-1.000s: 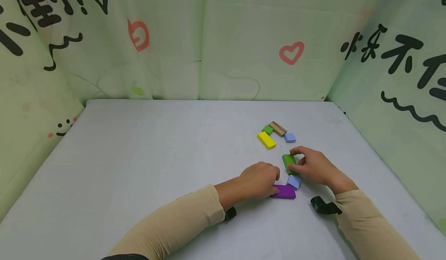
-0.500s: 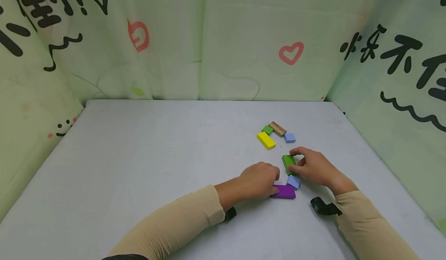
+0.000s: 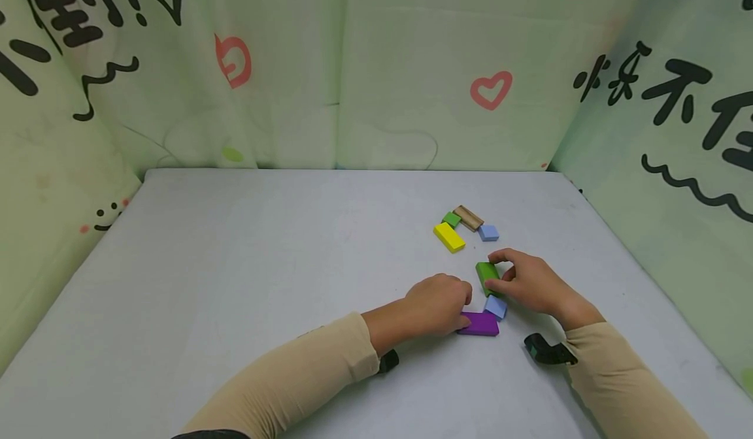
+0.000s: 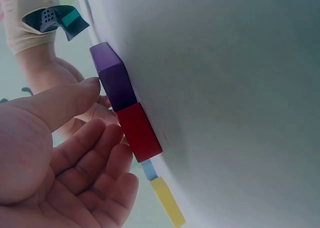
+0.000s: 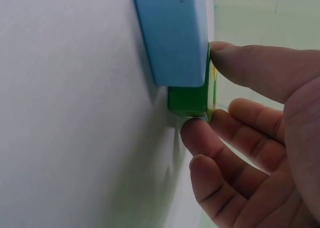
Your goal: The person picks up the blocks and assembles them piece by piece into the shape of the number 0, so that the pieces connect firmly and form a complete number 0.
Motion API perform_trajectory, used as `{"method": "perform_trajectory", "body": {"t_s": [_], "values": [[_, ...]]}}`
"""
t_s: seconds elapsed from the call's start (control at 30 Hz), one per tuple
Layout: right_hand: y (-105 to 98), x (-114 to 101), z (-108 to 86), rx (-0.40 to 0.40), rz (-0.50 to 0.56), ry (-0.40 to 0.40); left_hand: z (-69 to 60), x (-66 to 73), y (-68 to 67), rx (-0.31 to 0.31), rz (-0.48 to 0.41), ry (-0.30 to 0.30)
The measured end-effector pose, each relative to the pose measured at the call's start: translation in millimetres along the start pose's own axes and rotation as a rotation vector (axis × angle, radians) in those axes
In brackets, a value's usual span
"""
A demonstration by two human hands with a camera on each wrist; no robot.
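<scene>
My left hand (image 3: 434, 305) bends over a purple block (image 3: 482, 324), thumb on its edge. A red block (image 4: 140, 133) touches the purple one's end by my fingertips in the left wrist view; in the head view my hand hides it. My right hand (image 3: 532, 281) pinches a green block (image 3: 487, 277) between thumb and fingers, the block still lying on the table. Between the purple and green blocks lies a light-blue block (image 3: 496, 307), set at an angle and close to both. It covers part of the green block in the right wrist view.
Beyond my hands, a yellow block (image 3: 450, 237), a small green block (image 3: 451, 219), a brown block (image 3: 468, 218) and a small blue block (image 3: 489, 232) form an arched group on the white table (image 3: 265, 249). Printed cloth (image 3: 400, 66) stands around the table's back and sides.
Hardly anything differs. Both hands keep their places on the blocks, and the green block sits a hair nearer to me than a second ago.
</scene>
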State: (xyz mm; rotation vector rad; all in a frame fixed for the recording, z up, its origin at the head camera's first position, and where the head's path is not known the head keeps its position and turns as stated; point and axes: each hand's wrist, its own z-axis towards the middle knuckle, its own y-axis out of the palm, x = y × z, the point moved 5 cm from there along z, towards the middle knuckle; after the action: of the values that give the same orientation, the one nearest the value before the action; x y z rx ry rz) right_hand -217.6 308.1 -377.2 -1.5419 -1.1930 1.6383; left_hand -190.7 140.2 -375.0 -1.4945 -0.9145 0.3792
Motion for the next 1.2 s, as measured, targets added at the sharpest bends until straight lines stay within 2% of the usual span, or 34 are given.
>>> {"method": "perform_trajectory", "body": {"t_s": [1.2], "values": [[1.4, -0.8, -1.9, -0.015, 0.011, 0.035, -0.4, 0.1, -0.1, -0.007, -0.009, -0.009]]}}
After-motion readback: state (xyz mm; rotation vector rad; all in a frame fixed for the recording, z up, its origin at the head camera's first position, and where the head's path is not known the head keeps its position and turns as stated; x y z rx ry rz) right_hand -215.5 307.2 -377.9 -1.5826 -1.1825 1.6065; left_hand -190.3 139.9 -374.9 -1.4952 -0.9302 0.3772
